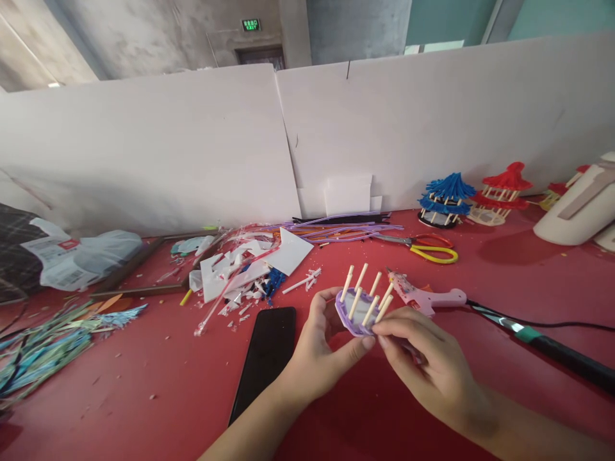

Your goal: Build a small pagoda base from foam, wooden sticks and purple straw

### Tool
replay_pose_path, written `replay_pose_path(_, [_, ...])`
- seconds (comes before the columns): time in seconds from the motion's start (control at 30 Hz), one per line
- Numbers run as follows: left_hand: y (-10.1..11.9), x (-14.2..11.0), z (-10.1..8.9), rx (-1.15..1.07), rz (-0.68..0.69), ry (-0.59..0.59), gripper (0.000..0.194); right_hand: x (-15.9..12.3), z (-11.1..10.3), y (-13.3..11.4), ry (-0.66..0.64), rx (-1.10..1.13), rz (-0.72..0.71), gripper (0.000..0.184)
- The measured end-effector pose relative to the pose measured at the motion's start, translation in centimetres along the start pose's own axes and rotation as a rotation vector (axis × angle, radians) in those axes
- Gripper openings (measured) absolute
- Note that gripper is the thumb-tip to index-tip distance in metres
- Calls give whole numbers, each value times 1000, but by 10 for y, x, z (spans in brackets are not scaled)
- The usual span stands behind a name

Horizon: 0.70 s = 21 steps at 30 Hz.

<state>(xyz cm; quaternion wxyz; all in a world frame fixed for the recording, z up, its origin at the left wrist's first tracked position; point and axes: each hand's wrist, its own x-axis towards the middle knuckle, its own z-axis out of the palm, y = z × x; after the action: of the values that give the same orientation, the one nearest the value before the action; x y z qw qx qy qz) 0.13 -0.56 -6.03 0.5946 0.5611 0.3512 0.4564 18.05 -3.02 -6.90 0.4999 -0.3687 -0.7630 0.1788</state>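
Between my hands is a small craft base (pixel 356 308), pale on top with a purple fuzzy rim and several short wooden sticks (pixel 355 303) standing up from it. My left hand (pixel 321 346) grips it from the left, thumb along the near edge and fingers behind. My right hand (pixel 427 358) is closed at the near right edge, thumb and fingertips pinching the rim by a stick; whether they hold anything more is hidden. Just beyond my right hand lies a pink glue gun (pixel 427 298). Left of my left hand, a black phone (pixel 265 358) rests on the red table (pixel 182 397).
Paper scraps (pixel 240 269) and purple pipe cleaners (pixel 331 229) lie behind, beside yellow-and-red-handled scissors (pixel 435 250). Blue (pixel 444 200) and red (pixel 502 195) model pavilions stand back right, near a white jug (pixel 576 205). A black-handled tool (pixel 557 349) lies right. A white partition (pixel 144 153) closes the back.
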Motion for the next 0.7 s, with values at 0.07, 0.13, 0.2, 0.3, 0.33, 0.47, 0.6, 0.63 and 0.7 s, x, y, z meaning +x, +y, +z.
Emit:
replay_pose_path(0.07, [1, 0, 1, 6, -2, 5, 51, 0, 1, 0, -3, 9, 28, 20])
replay_pose_path(0.13, [2, -1, 1, 21, 4, 2, 50, 0, 1, 0, -8, 11, 44, 19])
replay_pose_path(0.2, [3, -2, 1, 44, 15, -2, 49, -1, 1, 0, -17, 6, 50, 19])
replay_pose_path(0.3, [3, -2, 1, 77, 20, 2, 50, -2, 1, 0, -26, 2, 49, 19])
replay_pose_path(0.33, [3, -3, 0, 82, 19, 1, 51, -2, 1, 0, -25, 2, 46, 19])
replay_pose_path(0.47, [1, -2, -1, 75, 23, -9, 55, -2, 1, 1, -18, -6, 27, 20])
replay_pose_path(0.6, [-1, -2, -1, 50, 15, 2, 53, 0, 2, 1, -17, -14, 14, 18])
replay_pose_path(0.63, [-1, -2, -1, 49, 14, 7, 53, 0, 2, 0, -14, -22, 17, 18])
replay_pose_path(0.7, [-3, -2, -2, 47, 13, 22, 54, 1, 2, -1, -2, -45, 34, 17])
